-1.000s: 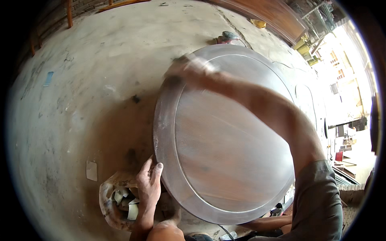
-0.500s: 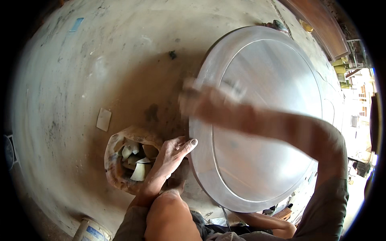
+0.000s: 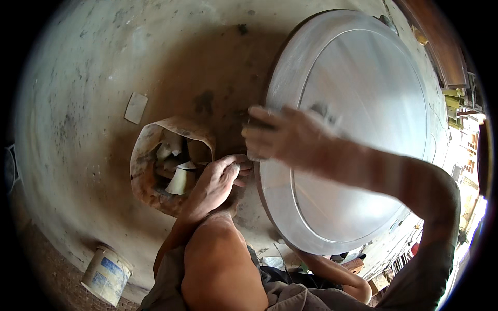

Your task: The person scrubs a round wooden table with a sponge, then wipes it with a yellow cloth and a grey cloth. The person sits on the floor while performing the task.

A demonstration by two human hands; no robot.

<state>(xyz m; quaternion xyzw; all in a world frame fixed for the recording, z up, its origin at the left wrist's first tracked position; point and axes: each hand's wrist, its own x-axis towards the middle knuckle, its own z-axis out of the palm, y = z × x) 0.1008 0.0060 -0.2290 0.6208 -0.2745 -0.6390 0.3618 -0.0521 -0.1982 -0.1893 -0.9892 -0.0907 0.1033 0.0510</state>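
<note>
A large round panel [image 3: 363, 135], grey and dusty with a grooved ring near its rim, fills the right half of the view. My right hand [image 3: 290, 137] lies over the panel's left edge, its fingers pointing left and smeared by motion. Whether it holds anything does not show. Just below and left of it, my left hand [image 3: 218, 179] is beside the rim with its fingers loosely apart and nothing visible in them. A wide-mouthed sack [image 3: 140, 173] stands left of that hand, with pale curled scraps [image 3: 179, 181] inside.
On the pale, stained floor [image 3: 78, 129] lies a white rectangular piece [image 3: 136, 108]. A dirty white bucket [image 3: 106, 277] stands at the lower left. My bent knee [image 3: 218, 259] rises at the bottom. A brown wooden board [image 3: 441, 41] sits at the upper right.
My left hand has let go of the panel's rim, where its thumb rested before. My right hand remains over the left edge, still blurred. The whole view has shifted, showing more of the bucket.
</note>
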